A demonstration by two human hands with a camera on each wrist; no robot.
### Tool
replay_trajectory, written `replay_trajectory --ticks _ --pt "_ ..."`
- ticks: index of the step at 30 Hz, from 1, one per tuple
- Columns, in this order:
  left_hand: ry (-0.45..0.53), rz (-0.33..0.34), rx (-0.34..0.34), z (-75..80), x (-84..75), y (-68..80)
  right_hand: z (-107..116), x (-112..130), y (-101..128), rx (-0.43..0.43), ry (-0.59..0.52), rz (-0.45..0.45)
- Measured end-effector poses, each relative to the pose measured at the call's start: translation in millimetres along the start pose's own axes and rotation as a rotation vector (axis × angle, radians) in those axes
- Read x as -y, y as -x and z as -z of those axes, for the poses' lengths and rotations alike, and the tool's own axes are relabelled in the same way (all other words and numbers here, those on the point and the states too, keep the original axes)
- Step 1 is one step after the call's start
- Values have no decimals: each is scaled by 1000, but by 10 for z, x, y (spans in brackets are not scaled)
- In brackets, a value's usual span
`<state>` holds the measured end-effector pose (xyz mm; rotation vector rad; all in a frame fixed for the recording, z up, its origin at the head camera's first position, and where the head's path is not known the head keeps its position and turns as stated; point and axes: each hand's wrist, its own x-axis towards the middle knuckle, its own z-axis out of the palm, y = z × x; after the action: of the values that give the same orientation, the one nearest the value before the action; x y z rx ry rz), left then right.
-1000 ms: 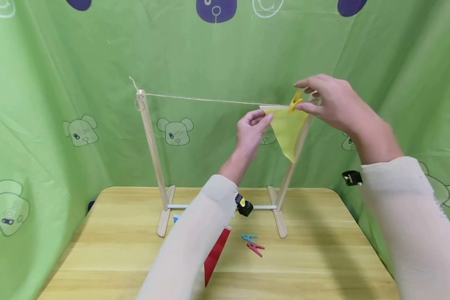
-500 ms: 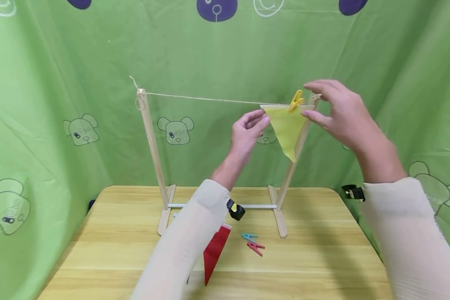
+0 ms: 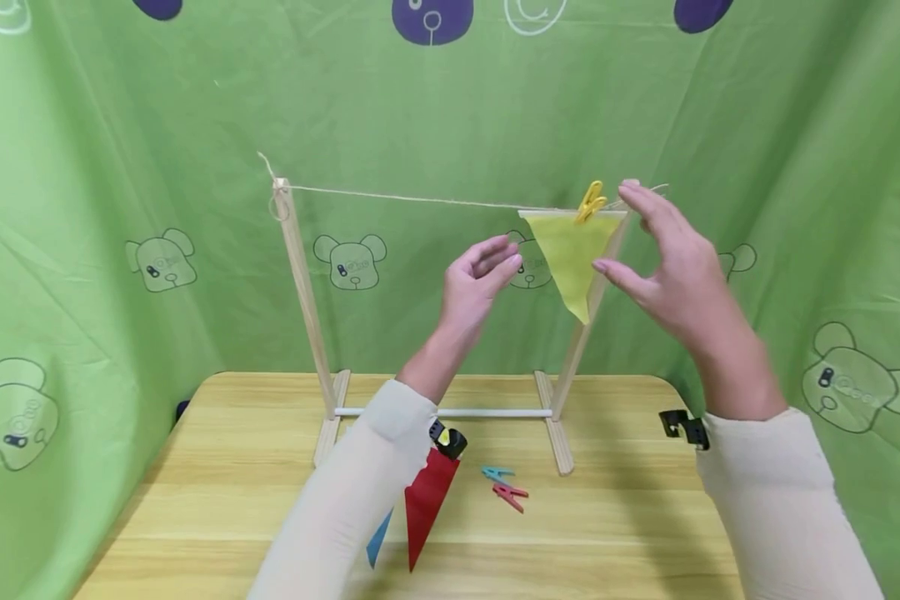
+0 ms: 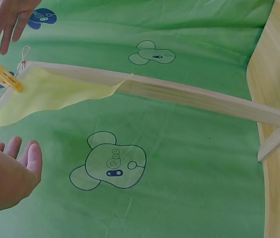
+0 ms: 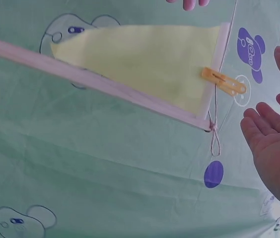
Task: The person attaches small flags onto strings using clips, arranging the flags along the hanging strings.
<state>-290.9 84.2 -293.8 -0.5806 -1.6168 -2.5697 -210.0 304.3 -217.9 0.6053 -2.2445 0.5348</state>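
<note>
Head view shows a yellow triangular flag (image 3: 572,258) hanging point down from a string (image 3: 412,199) stretched between two wooden posts, pinned at its top edge by a yellow clothespin (image 3: 591,201) close to the right post (image 3: 583,333). Both hands are raised on either side of the flag and hold nothing. The left hand (image 3: 474,283) is just to the flag's left, fingers loosely spread and a little bent, apart from the cloth. The right hand (image 3: 671,267) is just to the right of the flag and the peg, fingers straight and fanned, thumb out toward the flag's edge but not gripping it. The wrist views agree: open palms near the flag, none touching it. Below, on the wooden table (image 3: 630,517), a red flag (image 3: 427,504) and a blue flag (image 3: 378,540) lie partly under the left sleeve, and a blue clothespin (image 3: 498,474) and a red clothespin (image 3: 511,497) lie together between the feet of the stand. Green cloth (image 3: 120,167) printed with bears hangs behind and at the sides.
</note>
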Motion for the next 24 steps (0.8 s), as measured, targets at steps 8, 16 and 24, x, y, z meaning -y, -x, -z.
replay_trajectory --ticks 8,16,24 --pt "-50 -5 -5 156 70 135 -150 36 298 -27 -64 -48" --pt "-94 -2 18 343 83 255 -272 91 495 -11 -138 -117" --pt "-113 -10 53 500 106 424 -473 86 715 -3 -208 -115"
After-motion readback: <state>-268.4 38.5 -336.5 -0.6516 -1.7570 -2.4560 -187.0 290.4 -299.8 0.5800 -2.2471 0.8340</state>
